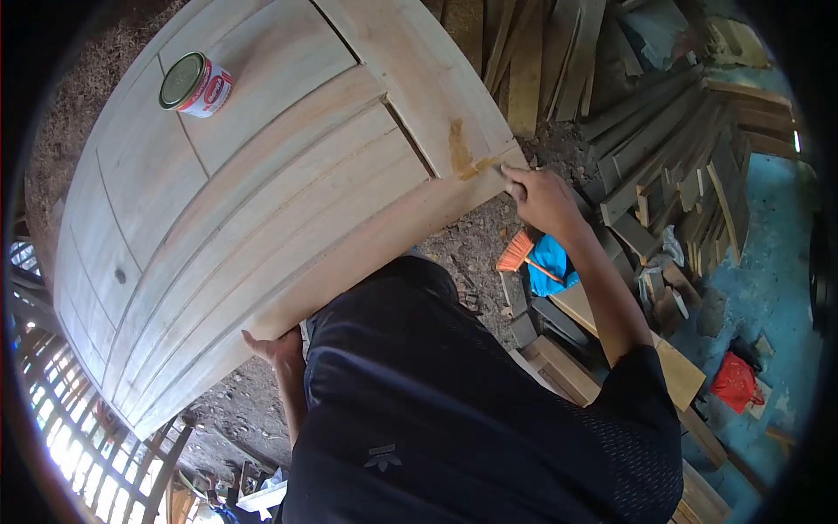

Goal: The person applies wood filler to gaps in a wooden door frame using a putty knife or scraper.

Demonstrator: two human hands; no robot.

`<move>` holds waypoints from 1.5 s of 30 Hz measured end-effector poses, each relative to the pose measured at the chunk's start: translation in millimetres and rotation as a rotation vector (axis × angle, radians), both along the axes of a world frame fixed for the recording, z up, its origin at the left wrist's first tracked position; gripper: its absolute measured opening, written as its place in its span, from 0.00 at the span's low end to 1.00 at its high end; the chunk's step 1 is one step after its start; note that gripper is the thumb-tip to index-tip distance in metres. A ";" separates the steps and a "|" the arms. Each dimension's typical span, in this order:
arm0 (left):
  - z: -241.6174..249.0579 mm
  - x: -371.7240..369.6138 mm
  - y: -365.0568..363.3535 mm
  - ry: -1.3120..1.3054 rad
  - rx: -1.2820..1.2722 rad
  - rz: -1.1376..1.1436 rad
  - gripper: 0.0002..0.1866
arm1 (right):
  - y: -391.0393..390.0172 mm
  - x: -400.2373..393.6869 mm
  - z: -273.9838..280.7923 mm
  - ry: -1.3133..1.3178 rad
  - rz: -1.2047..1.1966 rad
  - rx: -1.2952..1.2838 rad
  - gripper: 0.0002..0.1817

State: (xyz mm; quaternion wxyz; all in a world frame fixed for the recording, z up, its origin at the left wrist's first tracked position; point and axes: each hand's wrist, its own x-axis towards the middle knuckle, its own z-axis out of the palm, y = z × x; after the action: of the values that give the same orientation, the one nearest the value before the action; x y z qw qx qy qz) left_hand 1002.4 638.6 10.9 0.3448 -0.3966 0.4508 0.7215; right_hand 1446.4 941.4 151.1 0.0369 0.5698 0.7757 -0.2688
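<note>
A large pale wooden door [297, 205] with panels and grooves lies in front of me. My left hand [278, 348] holds its near edge, thumb on the side and the other fingers mostly hidden. At the door's right corner, my right hand [539, 199] is closed on what looks like a small putty knife [497, 167], mostly hidden by the fingers. The blade end touches the wood beside a smeared patch of brownish putty [461, 155]. A red and white can [199, 86] with a greenish lid stands on the door's upper left panel.
Stacked wooden boards [663, 166] fill the right side. An orange broom [515, 251] and a blue bag [550, 262] lie on the ground below my right arm. A red bag [735, 382] sits on the bluish floor. A slatted wooden structure [74, 428] stands at lower left.
</note>
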 end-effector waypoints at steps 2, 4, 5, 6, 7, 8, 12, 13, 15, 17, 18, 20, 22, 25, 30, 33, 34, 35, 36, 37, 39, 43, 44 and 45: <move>-2.8 -2.4 -4.3 -0.011 -0.001 0.020 0.42 | -4.1 4.3 -12.8 0.090 -0.095 0.135 0.09; -6.8 -4.9 -9.4 -0.021 0.000 0.016 0.42 | -12.9 12.6 -33.6 -0.126 -0.027 0.105 0.12; -7.4 -5.4 -9.3 -0.028 0.011 0.019 0.42 | -1.9 15.3 -23.9 -0.120 -0.021 0.111 0.12; -5.8 -6.0 -7.3 -0.022 0.018 0.018 0.42 | 12.9 19.6 -7.5 -0.213 0.136 -0.017 0.13; -4.3 -4.7 -8.7 -0.023 0.016 0.004 0.41 | 16.0 24.1 1.3 -0.310 0.283 -0.155 0.15; -7.1 -4.3 -7.0 -0.024 0.024 -0.003 0.41 | 18.6 22.5 1.0 -0.311 0.277 -0.147 0.15; -8.4 -3.9 -8.7 -0.009 0.041 0.039 0.41 | 13.7 -18.5 -21.0 -0.072 -0.088 0.098 0.10; -6.8 -3.4 -8.4 -0.012 0.026 0.038 0.42 | 5.1 -25.2 -27.6 -0.064 -0.188 0.109 0.08; -8.9 -2.9 -7.6 -0.009 0.020 0.047 0.42 | -3.5 -22.3 -25.7 -0.104 -0.030 0.006 0.10; -11.4 -3.0 -11.5 0.027 0.063 0.006 0.45 | -5.0 -5.4 -14.3 -0.177 0.180 -0.182 0.17; -12.8 -2.9 -9.2 0.023 0.069 0.002 0.45 | -0.6 3.6 -8.2 -0.182 0.175 -0.177 0.17; -10.0 -3.8 -9.7 -0.022 0.047 0.056 0.44 | 9.1 15.2 -2.3 -0.012 0.033 0.130 0.21; -8.0 -3.9 -8.4 -0.028 0.027 0.055 0.43 | 8.7 26.6 -19.9 -0.005 0.032 0.095 0.22; -8.1 -3.1 -6.5 -0.036 0.007 0.046 0.43 | 5.1 35.7 -25.7 -0.067 0.027 0.109 0.20; -9.9 0.8 -6.0 0.025 -0.009 -0.003 0.45 | 27.4 17.7 11.6 -0.076 0.035 0.125 0.06; -10.7 -3.6 -8.2 -0.008 0.075 0.034 0.44 | 8.7 -10.2 -16.1 -0.189 -0.010 0.144 0.07; -6.0 -0.9 -6.3 -0.013 0.071 0.041 0.43 | -4.3 -11.8 -34.8 -0.263 -0.010 0.145 0.11; -2.9 0.0 -5.3 -0.018 0.068 0.051 0.43 | -9.7 2.5 -48.6 -0.161 0.125 0.126 0.11; -4.2 -2.7 -7.3 -0.016 0.068 0.047 0.43 | -5.2 4.9 -31.3 -0.159 0.121 0.126 0.11; -6.8 -4.7 -9.2 -0.027 0.078 0.040 0.43 | 0.2 11.6 -10.2 -0.171 0.140 0.028 0.11; -12.6 -5.4 -8.4 -0.049 0.094 0.034 0.43 | 9.8 23.5 1.6 -0.192 0.158 -0.064 0.11; -6.7 -4.5 -4.2 -0.027 0.009 0.037 0.43 | 3.2 40.7 -34.7 -0.062 0.009 0.192 0.11; -3.3 -4.7 -2.6 -0.032 -0.042 0.042 0.43 | 0.3 41.6 -38.9 -0.104 0.000 0.159 0.11; -8.8 -5.6 -5.1 -0.031 -0.040 0.048 0.43 | 12.1 38.3 -25.0 -0.102 0.006 0.162 0.11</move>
State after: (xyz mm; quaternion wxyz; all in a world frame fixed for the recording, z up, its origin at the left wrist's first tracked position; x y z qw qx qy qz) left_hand 996.9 633.5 2.1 0.3265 -0.4251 0.4501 0.7142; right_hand 1484.7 953.5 126.2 0.0309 0.5816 0.7937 -0.1755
